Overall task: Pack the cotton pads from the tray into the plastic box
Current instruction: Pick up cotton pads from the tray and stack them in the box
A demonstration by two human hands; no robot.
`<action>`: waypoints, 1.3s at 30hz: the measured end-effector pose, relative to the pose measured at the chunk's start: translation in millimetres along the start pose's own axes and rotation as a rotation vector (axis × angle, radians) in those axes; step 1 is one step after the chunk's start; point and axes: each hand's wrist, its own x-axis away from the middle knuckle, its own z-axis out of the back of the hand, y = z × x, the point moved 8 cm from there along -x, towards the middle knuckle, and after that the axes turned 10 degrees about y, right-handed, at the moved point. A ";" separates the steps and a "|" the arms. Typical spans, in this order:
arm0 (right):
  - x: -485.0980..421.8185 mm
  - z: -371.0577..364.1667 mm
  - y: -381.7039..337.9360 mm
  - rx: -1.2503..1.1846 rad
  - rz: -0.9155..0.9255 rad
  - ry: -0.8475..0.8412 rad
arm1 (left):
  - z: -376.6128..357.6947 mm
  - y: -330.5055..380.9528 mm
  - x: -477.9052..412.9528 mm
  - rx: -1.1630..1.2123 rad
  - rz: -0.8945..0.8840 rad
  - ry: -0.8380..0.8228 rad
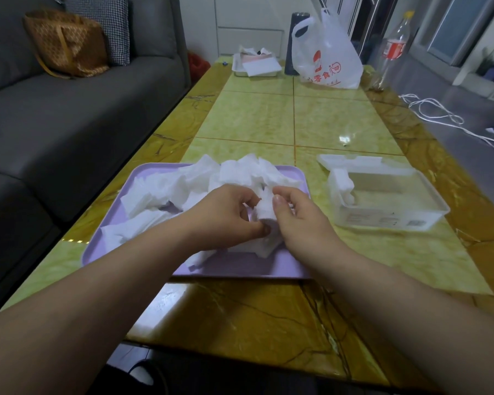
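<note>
A lilac tray (240, 271) lies on the table in front of me, heaped with several white square cotton pads (234, 173). Above its right half, my left hand (226, 215) and my right hand (297, 215) both pinch a small stack of cotton pads (264, 210) between thumbs and fingers. To the right of the tray stands the clear plastic box (397, 206), lid open at the back, with a few cotton pads (340, 186) standing against its left end.
The yellow-green marble table (297, 115) stretches ahead. At its far end are a white tray with papers (255, 67), a white plastic bag (328, 58), a dark cylinder (293, 41) and a plastic bottle (394, 47). A grey sofa (69, 109) runs along the left.
</note>
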 end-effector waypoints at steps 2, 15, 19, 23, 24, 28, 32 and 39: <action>-1.3 -2.4 0.8 0.009 0.005 0.007 | -2.5 1.8 0.7 0.006 -0.021 -0.001; -10.3 28.9 -22.6 -0.242 -0.014 -0.157 | -0.7 19.2 -6.0 0.367 0.139 0.017; -23.5 54.8 -19.7 -0.286 -0.075 -0.082 | -9.2 37.7 -13.4 0.507 0.097 0.002; -26.1 69.6 -11.6 -0.306 -0.125 -0.079 | -18.8 55.2 -21.0 0.582 0.098 0.034; -27.5 75.9 -10.4 -0.312 -0.126 -0.042 | -22.3 57.9 -22.8 0.588 0.114 0.048; -42.6 113.3 -8.1 -0.262 -0.094 0.176 | -36.7 60.6 -29.8 0.465 0.138 0.176; -55.0 150.6 -8.3 -0.088 -0.006 0.348 | -64.7 82.1 -37.8 0.102 -0.123 0.177; -66.6 182.3 14.5 0.417 0.005 0.450 | -90.0 90.3 -39.8 -0.034 -0.201 0.118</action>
